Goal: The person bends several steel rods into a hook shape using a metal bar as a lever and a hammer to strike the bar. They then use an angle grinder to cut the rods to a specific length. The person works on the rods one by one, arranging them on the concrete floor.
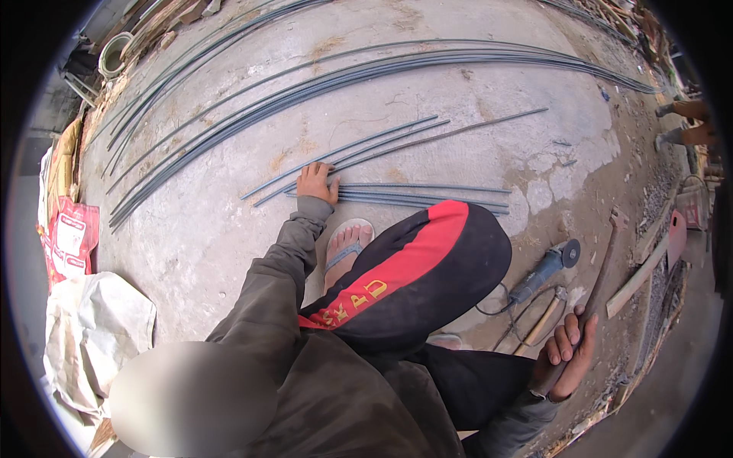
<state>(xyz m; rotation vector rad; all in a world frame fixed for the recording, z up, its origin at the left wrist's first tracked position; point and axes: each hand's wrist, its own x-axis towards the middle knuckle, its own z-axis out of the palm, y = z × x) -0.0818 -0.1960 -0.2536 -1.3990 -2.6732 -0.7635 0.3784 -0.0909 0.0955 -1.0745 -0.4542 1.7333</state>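
Note:
My left hand (314, 184) reaches down to the concrete, its fingers over a few thin steel rebars (382, 141) that come out between thumb and forefinger; the fingertips' underside is hidden. Just nearer me lies a bundle of short rebars (427, 193), their left ends by the wrist. At the lower right my right hand (569, 349) is wrapped round a brown metal rebar bender (604, 269), held up at a slant with its notched head at the top. Below that head, an angle grinder (544, 271) rests on the ground, apart from the hand.
Long rebars (366, 67) stretch across the floor beyond. A hammer (544, 319) and cord lie near the grinder. A red bag (74, 237) and a pale sack (95, 320) stand left. Planks (640, 276) line the right edge. Another person's legs (683, 126) show far right.

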